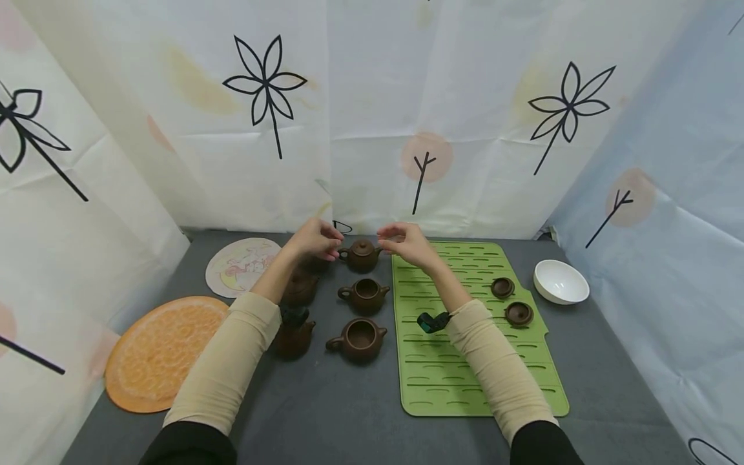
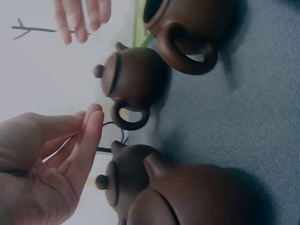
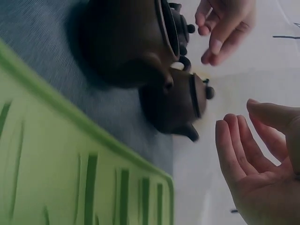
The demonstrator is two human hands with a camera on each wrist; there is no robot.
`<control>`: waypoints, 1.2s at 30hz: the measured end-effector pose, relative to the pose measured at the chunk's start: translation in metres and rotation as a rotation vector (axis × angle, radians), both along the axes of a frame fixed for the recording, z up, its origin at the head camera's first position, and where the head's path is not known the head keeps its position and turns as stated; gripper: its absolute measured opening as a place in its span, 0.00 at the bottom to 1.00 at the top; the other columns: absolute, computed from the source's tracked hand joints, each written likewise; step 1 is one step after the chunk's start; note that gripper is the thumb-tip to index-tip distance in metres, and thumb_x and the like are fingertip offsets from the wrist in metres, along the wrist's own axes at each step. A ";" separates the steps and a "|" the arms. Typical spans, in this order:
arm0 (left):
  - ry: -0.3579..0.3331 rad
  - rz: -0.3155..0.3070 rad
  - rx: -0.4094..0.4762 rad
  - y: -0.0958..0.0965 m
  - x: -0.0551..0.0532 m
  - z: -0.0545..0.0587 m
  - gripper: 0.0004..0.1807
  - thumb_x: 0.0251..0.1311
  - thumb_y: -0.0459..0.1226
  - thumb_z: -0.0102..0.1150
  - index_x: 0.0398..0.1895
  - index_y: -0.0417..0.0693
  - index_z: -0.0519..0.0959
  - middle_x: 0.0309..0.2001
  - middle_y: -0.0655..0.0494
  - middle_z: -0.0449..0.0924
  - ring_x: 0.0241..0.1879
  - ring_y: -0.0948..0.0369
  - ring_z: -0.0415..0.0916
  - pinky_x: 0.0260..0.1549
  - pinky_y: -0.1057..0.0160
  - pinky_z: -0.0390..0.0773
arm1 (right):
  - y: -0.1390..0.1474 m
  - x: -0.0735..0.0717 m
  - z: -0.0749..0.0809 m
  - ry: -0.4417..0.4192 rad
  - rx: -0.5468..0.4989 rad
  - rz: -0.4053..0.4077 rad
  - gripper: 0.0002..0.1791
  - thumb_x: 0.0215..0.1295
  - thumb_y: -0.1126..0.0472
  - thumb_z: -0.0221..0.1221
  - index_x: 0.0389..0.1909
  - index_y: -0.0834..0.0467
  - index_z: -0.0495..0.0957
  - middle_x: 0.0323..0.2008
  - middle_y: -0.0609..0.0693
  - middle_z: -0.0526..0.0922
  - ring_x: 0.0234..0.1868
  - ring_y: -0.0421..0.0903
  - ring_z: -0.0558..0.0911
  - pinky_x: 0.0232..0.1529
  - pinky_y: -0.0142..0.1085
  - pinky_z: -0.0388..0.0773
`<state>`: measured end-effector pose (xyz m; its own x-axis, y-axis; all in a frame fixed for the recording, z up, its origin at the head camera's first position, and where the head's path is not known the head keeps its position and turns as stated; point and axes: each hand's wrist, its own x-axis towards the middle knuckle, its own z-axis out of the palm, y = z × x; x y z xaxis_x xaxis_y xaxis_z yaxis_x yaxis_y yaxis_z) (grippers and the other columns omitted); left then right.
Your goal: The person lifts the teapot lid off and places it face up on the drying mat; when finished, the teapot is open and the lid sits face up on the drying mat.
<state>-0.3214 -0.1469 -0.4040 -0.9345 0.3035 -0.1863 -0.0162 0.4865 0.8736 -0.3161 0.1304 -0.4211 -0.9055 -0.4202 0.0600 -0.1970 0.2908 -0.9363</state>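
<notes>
Near the far edge of the grey surface [image 1: 325, 413], a lidded brown teapot [image 1: 362, 258] stands between the person's left hand [image 1: 316, 240] and right hand [image 1: 408, 244]. Both look empty: the left thumb and fingertips nearly meet, the right's leave a narrow gap. Nearer the near edge stand two open teapots [image 1: 366, 305]; two lids [image 1: 519, 314] lie on the green mat [image 1: 442, 391]. The step seems to be reaching for that lidded pot; next probably calls for steadying it and pinching its knob [image 1: 363, 243].
</notes>
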 end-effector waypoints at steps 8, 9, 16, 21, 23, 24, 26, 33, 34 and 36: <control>-0.091 0.021 -0.017 0.008 -0.011 -0.014 0.16 0.78 0.26 0.56 0.62 0.23 0.80 0.60 0.24 0.82 0.23 0.68 0.86 0.35 0.63 0.92 | -0.030 -0.013 -0.011 -0.135 -0.024 -0.015 0.23 0.80 0.65 0.61 0.70 0.72 0.76 0.67 0.69 0.80 0.62 0.63 0.85 0.67 0.55 0.85; -0.108 0.026 -0.013 0.008 -0.011 -0.015 0.16 0.78 0.26 0.56 0.62 0.24 0.80 0.60 0.24 0.83 0.23 0.67 0.86 0.37 0.62 0.93 | -0.033 -0.014 -0.013 -0.140 -0.025 -0.019 0.23 0.80 0.65 0.62 0.69 0.72 0.77 0.66 0.69 0.80 0.61 0.62 0.86 0.66 0.54 0.85; -0.176 0.051 0.022 0.008 -0.012 -0.018 0.16 0.78 0.27 0.57 0.63 0.27 0.82 0.61 0.26 0.84 0.25 0.66 0.88 0.46 0.55 0.93 | -0.041 -0.015 -0.018 -0.111 0.024 -0.062 0.16 0.77 0.65 0.65 0.60 0.68 0.85 0.57 0.67 0.85 0.47 0.52 0.88 0.60 0.58 0.88; -0.174 0.067 0.023 0.010 -0.010 -0.017 0.16 0.78 0.27 0.58 0.63 0.29 0.82 0.61 0.27 0.84 0.26 0.65 0.87 0.47 0.53 0.93 | -0.041 -0.015 -0.019 -0.064 0.082 -0.069 0.15 0.78 0.63 0.65 0.59 0.67 0.86 0.53 0.64 0.85 0.40 0.48 0.87 0.56 0.58 0.89; -0.167 0.066 0.022 0.011 -0.010 -0.016 0.16 0.78 0.28 0.58 0.63 0.29 0.82 0.61 0.27 0.84 0.26 0.65 0.87 0.48 0.52 0.93 | -0.040 -0.015 -0.019 -0.047 0.087 -0.072 0.15 0.78 0.63 0.64 0.59 0.67 0.86 0.53 0.64 0.85 0.39 0.49 0.88 0.55 0.57 0.90; -0.164 0.066 0.022 0.012 -0.010 -0.016 0.16 0.78 0.28 0.58 0.63 0.30 0.82 0.61 0.27 0.84 0.26 0.65 0.87 0.48 0.52 0.93 | -0.040 -0.015 -0.019 -0.043 0.085 -0.073 0.15 0.79 0.63 0.64 0.59 0.67 0.86 0.53 0.64 0.85 0.39 0.49 0.88 0.54 0.58 0.90; -0.157 0.064 0.018 0.013 -0.010 -0.016 0.16 0.78 0.29 0.59 0.63 0.30 0.83 0.61 0.27 0.84 0.27 0.64 0.88 0.48 0.52 0.93 | -0.038 -0.015 -0.018 -0.042 0.070 -0.075 0.16 0.79 0.62 0.63 0.59 0.67 0.85 0.54 0.64 0.84 0.39 0.50 0.87 0.55 0.59 0.89; -0.158 0.069 0.009 0.011 -0.008 -0.016 0.17 0.78 0.29 0.59 0.64 0.30 0.83 0.61 0.27 0.85 0.28 0.64 0.89 0.49 0.52 0.93 | -0.026 -0.005 -0.012 -0.057 0.018 -0.073 0.16 0.81 0.60 0.63 0.62 0.64 0.84 0.62 0.64 0.83 0.49 0.60 0.87 0.60 0.64 0.85; -0.155 0.068 0.005 0.011 -0.008 -0.015 0.17 0.78 0.29 0.59 0.64 0.30 0.83 0.61 0.27 0.85 0.28 0.64 0.89 0.50 0.51 0.93 | -0.024 -0.004 -0.010 -0.058 0.006 -0.070 0.16 0.81 0.60 0.63 0.62 0.64 0.84 0.62 0.64 0.82 0.51 0.63 0.87 0.61 0.64 0.85; -0.146 0.065 0.000 0.010 -0.008 -0.015 0.16 0.78 0.29 0.60 0.63 0.30 0.83 0.61 0.28 0.85 0.28 0.64 0.89 0.50 0.50 0.93 | -0.018 -0.001 -0.006 -0.052 -0.016 -0.061 0.17 0.81 0.60 0.63 0.62 0.65 0.83 0.64 0.64 0.81 0.57 0.66 0.86 0.62 0.65 0.84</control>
<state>-0.3297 -0.1369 -0.4185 -0.9151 0.2432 -0.3218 -0.1746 0.4804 0.8595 -0.3172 0.1119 -0.4266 -0.9315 -0.3633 0.0185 -0.1302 0.2854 -0.9495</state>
